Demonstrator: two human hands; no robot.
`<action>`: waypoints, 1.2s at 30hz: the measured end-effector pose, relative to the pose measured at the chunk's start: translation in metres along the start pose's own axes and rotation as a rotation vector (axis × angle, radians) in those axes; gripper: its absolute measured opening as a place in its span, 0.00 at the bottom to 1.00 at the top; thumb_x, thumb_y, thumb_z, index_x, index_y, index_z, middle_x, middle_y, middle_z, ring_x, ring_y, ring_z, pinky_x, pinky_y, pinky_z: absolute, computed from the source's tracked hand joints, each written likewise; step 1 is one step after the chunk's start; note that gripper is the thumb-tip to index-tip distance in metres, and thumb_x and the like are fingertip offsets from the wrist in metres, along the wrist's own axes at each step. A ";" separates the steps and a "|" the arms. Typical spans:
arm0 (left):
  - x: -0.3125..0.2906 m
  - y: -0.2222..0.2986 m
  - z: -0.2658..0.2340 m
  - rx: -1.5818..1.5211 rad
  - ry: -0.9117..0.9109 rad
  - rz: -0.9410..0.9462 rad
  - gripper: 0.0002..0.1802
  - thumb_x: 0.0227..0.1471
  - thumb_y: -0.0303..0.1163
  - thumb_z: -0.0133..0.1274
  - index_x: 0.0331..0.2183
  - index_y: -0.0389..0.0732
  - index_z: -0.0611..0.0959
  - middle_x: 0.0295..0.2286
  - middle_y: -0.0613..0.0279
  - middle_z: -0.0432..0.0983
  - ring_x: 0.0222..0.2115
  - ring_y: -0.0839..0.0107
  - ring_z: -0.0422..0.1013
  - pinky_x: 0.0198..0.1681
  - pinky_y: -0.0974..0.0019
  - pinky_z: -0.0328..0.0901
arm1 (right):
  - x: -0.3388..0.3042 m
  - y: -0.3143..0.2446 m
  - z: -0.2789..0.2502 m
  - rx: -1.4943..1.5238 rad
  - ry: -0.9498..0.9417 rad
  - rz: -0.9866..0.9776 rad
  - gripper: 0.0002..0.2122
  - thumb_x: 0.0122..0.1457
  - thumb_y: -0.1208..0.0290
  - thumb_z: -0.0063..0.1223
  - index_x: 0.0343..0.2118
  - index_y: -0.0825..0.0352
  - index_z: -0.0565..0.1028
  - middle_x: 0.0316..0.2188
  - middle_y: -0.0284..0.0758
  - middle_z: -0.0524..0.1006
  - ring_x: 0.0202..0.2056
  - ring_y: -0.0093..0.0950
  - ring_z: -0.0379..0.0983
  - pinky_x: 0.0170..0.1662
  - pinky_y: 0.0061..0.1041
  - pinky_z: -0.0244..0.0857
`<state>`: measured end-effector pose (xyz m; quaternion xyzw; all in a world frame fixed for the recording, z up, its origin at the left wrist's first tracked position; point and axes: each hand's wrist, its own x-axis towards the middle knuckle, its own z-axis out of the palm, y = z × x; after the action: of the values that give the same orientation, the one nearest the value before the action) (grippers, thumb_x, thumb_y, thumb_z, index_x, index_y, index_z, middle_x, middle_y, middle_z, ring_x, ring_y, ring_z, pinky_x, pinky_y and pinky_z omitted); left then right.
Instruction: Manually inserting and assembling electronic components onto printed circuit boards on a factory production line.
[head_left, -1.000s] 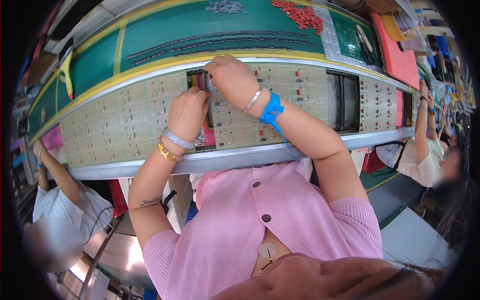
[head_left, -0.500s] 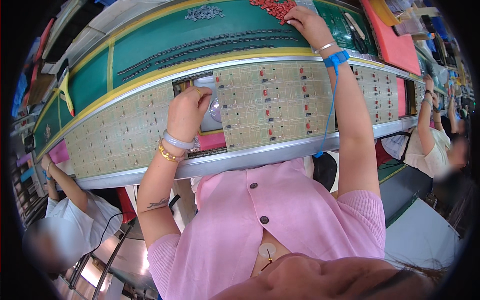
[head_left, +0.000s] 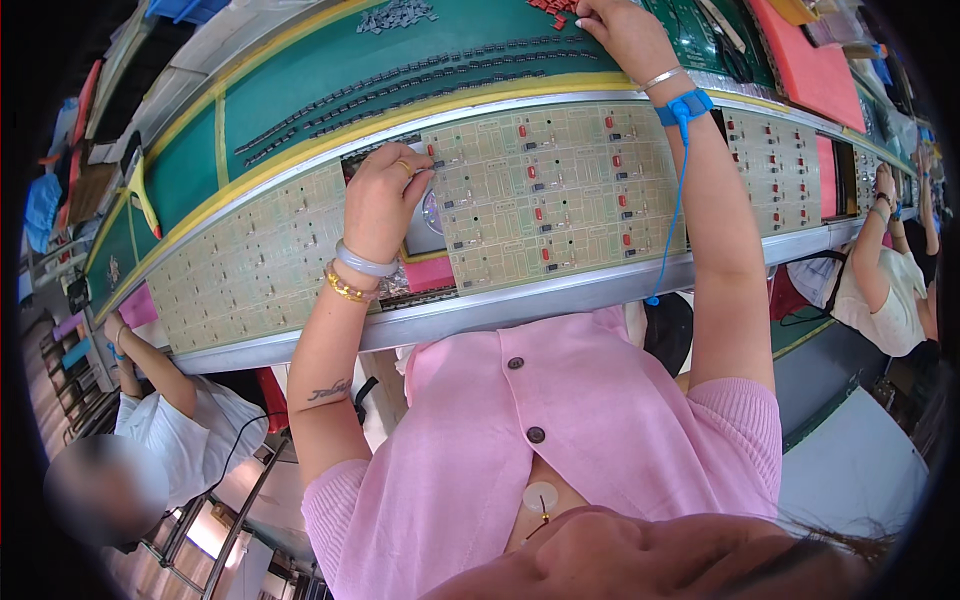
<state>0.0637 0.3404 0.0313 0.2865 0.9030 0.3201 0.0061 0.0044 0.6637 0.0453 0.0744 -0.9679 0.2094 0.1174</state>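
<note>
My left hand [head_left: 383, 205] is closed in a pinch over the upper left corner of a large circuit board panel [head_left: 490, 222]. A small red component [head_left: 430, 151] shows just beyond its fingertips; whether the fingers hold anything is hidden. Other small red components [head_left: 532, 172] and black ones stand in columns on the panel. At the far side of the bench my right hand [head_left: 628, 40] reaches to a pile of red components [head_left: 553, 10]. Its thumb and fingers are drawn together there, and what they grip is too small to make out. A blue wrist strap [head_left: 686, 106] is around that wrist.
Rows of black components [head_left: 420, 82] and a grey pile [head_left: 397, 16] lie on the green mat [head_left: 300, 75]. Another panel [head_left: 245, 255] sits left on the metal rail [head_left: 520, 303], one more [head_left: 770, 175] right. Co-workers sit at both sides; a yellow-handled tool [head_left: 143, 200] lies left.
My left hand has moved from the gap beside the panel onto its corner, where a red component now shows. My right hand stays at the red pile. The whole view has shifted slightly.
</note>
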 end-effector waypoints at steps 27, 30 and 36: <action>0.100 -0.044 -0.036 0.069 0.142 -0.012 0.07 0.41 0.32 0.58 0.27 0.40 0.81 0.26 0.56 0.76 0.26 0.61 0.73 0.30 0.66 0.66 | -0.084 -0.118 0.008 0.574 -0.079 0.045 0.08 0.52 0.77 0.51 0.36 0.67 0.74 0.28 0.36 0.76 0.28 0.27 0.73 0.33 0.23 0.67; 0.140 -0.085 -0.016 0.177 0.251 0.091 0.09 0.41 0.33 0.58 0.28 0.42 0.82 0.24 0.57 0.76 0.26 0.61 0.73 0.30 0.65 0.67 | -0.095 -0.137 0.022 0.600 -0.165 0.068 0.08 0.52 0.77 0.50 0.37 0.66 0.74 0.30 0.37 0.76 0.30 0.29 0.74 0.34 0.23 0.67; 0.155 -0.114 -0.011 0.482 0.228 0.047 0.09 0.43 0.34 0.57 0.30 0.43 0.82 0.26 0.59 0.78 0.28 0.66 0.74 0.33 0.66 0.67 | -0.096 -0.160 0.051 0.545 -0.188 -0.003 0.06 0.49 0.78 0.52 0.32 0.67 0.74 0.28 0.37 0.74 0.29 0.34 0.73 0.32 0.27 0.67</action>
<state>-0.1265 0.3430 0.0009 0.2628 0.9411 0.1259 -0.1718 0.1172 0.5067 0.0374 0.1236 -0.8825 0.4538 0.0031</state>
